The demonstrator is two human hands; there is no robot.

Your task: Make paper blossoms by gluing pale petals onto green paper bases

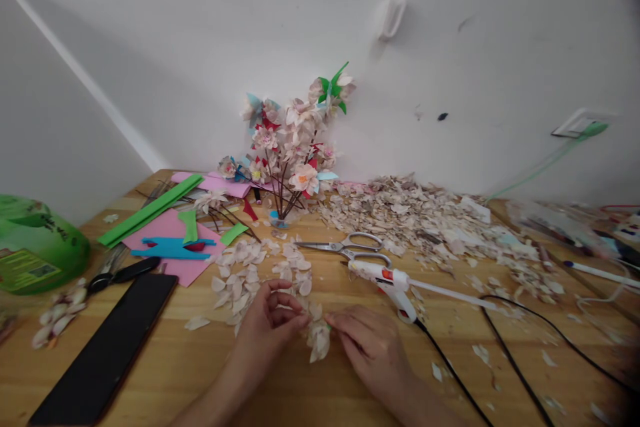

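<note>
Both my hands meet at the near middle of the wooden table (210,373). My left hand (270,323) has its fingers curled and pinched on a small pale paper flower (319,339). My right hand (367,343) pinches the same flower from the other side. Loose pale paper petals (250,273) lie scattered just beyond my left hand. A white glue gun (387,280) lies right behind my right hand, with scissors (345,245) beyond it.
A bouquet of paper flowers (290,147) stands by the wall. A heap of paper scraps (425,213) spreads to the right. Pink, green and blue paper (173,233), a black flat case (110,347) and a green container (35,243) sit left. Black cables (510,353) cross the right.
</note>
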